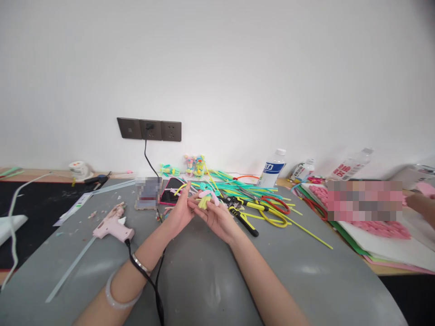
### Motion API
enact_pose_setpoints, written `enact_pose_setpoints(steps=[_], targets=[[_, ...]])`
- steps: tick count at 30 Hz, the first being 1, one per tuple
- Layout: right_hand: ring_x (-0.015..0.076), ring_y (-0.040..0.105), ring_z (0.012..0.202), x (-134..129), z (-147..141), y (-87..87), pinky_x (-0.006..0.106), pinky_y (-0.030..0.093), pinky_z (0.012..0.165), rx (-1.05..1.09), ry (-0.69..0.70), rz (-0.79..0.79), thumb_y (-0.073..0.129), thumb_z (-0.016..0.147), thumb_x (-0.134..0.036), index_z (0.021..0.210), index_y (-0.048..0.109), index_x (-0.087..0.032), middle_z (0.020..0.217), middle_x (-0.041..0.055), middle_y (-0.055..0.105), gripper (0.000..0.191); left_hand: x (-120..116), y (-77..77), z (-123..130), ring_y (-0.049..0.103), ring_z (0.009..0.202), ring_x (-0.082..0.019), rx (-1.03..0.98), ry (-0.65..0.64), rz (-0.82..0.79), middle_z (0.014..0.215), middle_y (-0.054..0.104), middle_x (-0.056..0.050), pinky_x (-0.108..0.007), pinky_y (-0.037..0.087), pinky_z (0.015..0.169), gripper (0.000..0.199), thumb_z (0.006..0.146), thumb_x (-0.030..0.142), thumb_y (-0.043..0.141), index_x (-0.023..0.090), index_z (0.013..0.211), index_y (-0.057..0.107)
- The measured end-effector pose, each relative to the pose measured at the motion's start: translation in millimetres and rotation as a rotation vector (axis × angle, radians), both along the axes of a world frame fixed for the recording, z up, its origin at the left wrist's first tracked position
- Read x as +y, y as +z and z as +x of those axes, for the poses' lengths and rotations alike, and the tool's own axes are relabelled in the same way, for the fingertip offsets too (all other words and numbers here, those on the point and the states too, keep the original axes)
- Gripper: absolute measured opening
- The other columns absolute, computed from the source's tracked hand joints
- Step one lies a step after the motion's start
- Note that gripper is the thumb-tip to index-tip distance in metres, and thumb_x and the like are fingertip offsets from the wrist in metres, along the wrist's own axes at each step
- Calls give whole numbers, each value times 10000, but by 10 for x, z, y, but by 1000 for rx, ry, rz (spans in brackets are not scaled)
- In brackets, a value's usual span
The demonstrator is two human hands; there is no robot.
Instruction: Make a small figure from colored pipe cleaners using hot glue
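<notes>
In the middle of the head view, my right hand (217, 218) holds a small pipe-cleaner figure (205, 200) in yellow, pink and turquoise between thumb and fingers. My left hand (181, 212) is beside it, fingers stretched out and pointing up, its palm side close against the right fingertips. Part of the figure is covered by the fingers. Just behind the hands lie a bundle of green and turquoise pipe cleaners (238, 184) and a pair of pliers (245, 222) with black and yellow handles. Scissors (277, 204) with red and yellow handles rest among the stems.
A pink glue gun (113, 226) lies at left, its black cable running near my left forearm. Finished pipe-cleaner figures (194, 166) stand by the wall. A phone (171, 190) lies behind my left hand. A bottle (272, 168) stands at back right. Another person's arm (421, 206) shows at far right.
</notes>
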State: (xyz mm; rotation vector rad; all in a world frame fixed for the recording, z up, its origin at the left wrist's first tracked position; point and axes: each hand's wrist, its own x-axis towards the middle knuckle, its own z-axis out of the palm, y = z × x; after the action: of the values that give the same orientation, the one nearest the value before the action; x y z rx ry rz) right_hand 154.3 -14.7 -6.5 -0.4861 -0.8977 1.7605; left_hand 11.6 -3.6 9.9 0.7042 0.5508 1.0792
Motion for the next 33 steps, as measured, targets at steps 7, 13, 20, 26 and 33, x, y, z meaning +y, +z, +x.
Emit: enact_pose_setpoints(steps=[7,13,20,26,33], targets=[[245,650,1153,6,8,42,347,509,999,8,-41,1,740,791,-314,1025,683,-157,1102,100,734,288,15,-26,1,613,1169,-209,2,12,19,1393,573,-118,-374,442,1023,690,970,542,386,308,1557,110],[278,631,1180,51,47,43,413,469,1050,47,-220,62,751,777,-313,973,675,-174,1138,107,722,252,48,-82,-26,598,1181,-218,38,-16,66,1453,521,-82,-367,441,1021,588,953,513,471,305,1491,359],[290,603,1217,91,68,45,463,454,1060,72,-383,96,783,740,-315,916,645,-214,1089,80,733,246,40,-57,-63,679,1064,-254,255,-35,133,1218,697,-143,-352,501,903,574,932,469,539,227,1446,458],[275,603,1216,119,93,11,447,422,1093,47,-484,89,775,735,-353,908,651,-209,1075,85,730,257,76,-40,-173,727,629,-237,422,258,266,784,781,-118,-265,495,508,466,900,442,573,143,1249,651],[262,646,1145,188,132,-116,402,498,995,-53,-570,19,797,691,-420,810,611,-221,1003,73,738,297,51,36,-240,665,453,-181,105,41,197,674,757,-102,-223,419,388,469,903,525,525,121,1052,711]])
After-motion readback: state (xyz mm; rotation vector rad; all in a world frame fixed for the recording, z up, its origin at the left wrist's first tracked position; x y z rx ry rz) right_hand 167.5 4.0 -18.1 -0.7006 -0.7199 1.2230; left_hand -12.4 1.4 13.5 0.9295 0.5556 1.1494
